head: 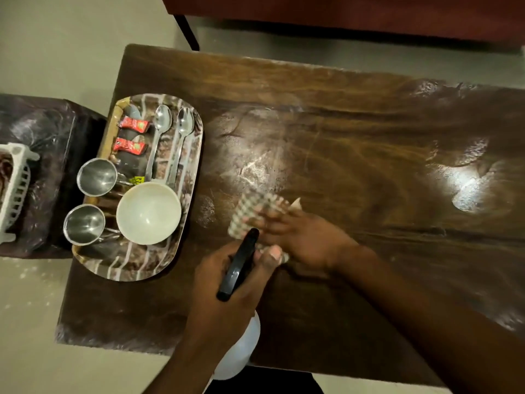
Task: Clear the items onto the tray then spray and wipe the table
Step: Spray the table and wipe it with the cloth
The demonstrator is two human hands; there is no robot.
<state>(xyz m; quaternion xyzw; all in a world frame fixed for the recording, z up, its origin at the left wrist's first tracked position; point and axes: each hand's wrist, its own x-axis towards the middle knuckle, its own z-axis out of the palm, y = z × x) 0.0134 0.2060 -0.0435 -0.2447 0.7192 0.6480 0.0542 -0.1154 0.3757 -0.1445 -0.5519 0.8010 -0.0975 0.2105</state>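
Note:
My left hand (224, 282) grips a white spray bottle (241, 348) by its black trigger head (237, 265), held above the near edge of the dark wooden table (355, 132). Just beyond it, my right hand (301, 237) presses a checked cloth (251, 210) flat on the tabletop with straight fingers. The patterned tray (187, 177) lies at the table's left end. It holds a white bowl (148, 212), two steel cups (96, 176), two spoons (159, 137) and two red sachets (132, 125). Wet streaks shine across the table's middle and right.
A dark seat (48, 155) stands left of the table with a white plastic rack (14, 191) on it. A reddish-brown bench (341, 12) runs along the far side. Pale floor surrounds the table.

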